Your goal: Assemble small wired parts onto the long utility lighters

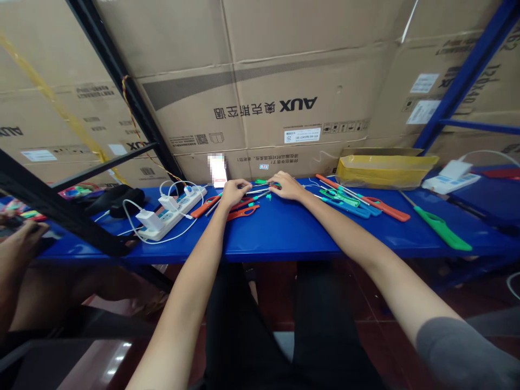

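My left hand (pixel 234 193) is closed, thumb and fingertips pinched at the left end of a thin silver metal tube (pixel 257 191). Facing it, my right hand (pixel 286 187) has its fingers curled together at the tube's other side; the small piece in them is mostly hidden. Below my left hand lies an orange lighter handle (pixel 242 213) of the long-stemmed kind. Small green plastic parts (pixel 268 197) lie under and beside my fingertips. Right of my right hand, several long-stemmed lighters with blue (pixel 345 206), green and orange (pixel 390 209) handles are piled together.
A white power strip (pixel 173 214) with chargers and cables stands left, near a lit phone (pixel 218 172) leaning on the cardboard. A yellow box (pixel 385 169) and another green lighter (pixel 442 227) are right. Black post (pixel 109 216) separates a co-worker's hand (pixel 24 238) at far left.
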{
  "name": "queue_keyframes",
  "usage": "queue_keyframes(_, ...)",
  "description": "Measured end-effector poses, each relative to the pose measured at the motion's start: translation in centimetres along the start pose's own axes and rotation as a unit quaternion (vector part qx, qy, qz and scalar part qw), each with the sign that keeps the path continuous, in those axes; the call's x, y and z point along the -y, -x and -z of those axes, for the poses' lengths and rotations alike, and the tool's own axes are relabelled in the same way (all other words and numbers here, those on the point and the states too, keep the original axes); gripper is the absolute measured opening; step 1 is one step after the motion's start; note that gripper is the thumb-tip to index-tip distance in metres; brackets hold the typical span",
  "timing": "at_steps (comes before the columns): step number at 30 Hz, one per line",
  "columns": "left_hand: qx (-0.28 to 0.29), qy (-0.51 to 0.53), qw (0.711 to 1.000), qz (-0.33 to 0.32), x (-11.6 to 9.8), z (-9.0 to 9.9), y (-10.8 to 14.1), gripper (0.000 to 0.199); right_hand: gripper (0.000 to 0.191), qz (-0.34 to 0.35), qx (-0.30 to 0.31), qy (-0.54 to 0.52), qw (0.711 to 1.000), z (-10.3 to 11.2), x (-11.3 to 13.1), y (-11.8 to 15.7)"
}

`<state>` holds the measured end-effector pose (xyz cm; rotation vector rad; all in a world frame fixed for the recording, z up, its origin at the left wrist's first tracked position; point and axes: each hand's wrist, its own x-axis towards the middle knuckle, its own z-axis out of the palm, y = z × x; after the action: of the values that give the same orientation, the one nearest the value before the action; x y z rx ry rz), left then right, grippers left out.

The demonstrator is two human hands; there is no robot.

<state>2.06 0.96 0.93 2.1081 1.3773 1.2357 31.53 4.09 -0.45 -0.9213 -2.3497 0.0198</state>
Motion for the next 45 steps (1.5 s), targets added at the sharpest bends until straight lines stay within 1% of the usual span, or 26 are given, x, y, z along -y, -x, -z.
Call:
queue_keyframes(3,0.005,-0.002,1.000,-0.002,-0.3,-0.1,0.0,0.020,0.036,0.015,0.004,0.005,1.000,-0.2,0.8,-0.2)
queue_keyframes(7,0.007,0.002,1.000,-0.011,-0.6,-0.1,0.1,0.020,0.036,0.017,0.010,0.006,1.000,-0.5,1.2,-0.4)
queue_keyframes(14,0.018,0.017,1.000,-0.013,-0.9,-0.5,0.2,0.020,0.033,-0.003,0.004,0.000,1.000,-1.1,1.1,-0.7)
queue_keyframes(18,0.016,0.015,1.000,-0.018,-1.0,-0.6,0.3,0.021,0.031,0.004,0.007,-0.004,1.000,-1.1,1.1,-0.8)
queue_keyframes(22,0.036,-0.001,0.999,-0.037,-1.1,-0.7,0.3,0.020,0.031,0.007,0.006,-0.004,1.000,-1.1,1.1,-0.7)
queue_keyframes(26,0.052,-0.022,0.996,-0.063,-1.1,-0.8,0.2,0.019,0.030,0.009,0.001,-0.005,1.000,-1.2,0.7,-0.8)
queue_keyframes(29,0.051,-0.035,0.996,-0.068,-1.0,-0.8,0.1,0.018,0.031,0.013,0.002,-0.016,1.000,-1.2,0.0,-0.8)
queue_keyframes(32,0.033,-0.045,0.997,-0.061,-1.0,-0.7,0.2,0.017,0.031,0.008,-0.006,-0.027,1.000,-1.1,-0.9,-0.7)
queue_keyframes(39,0.026,-0.051,0.997,-0.045,-0.9,-0.6,0.2,0.017,0.029,0.002,-0.016,-0.024,1.000,-1.7,-2.0,-0.9)
queue_keyframes(45,0.021,-0.045,0.998,-0.026,-0.9,-0.5,0.1,0.019,0.031,0.011,0.007,-0.014,1.000,-1.5,-2.2,-0.9)
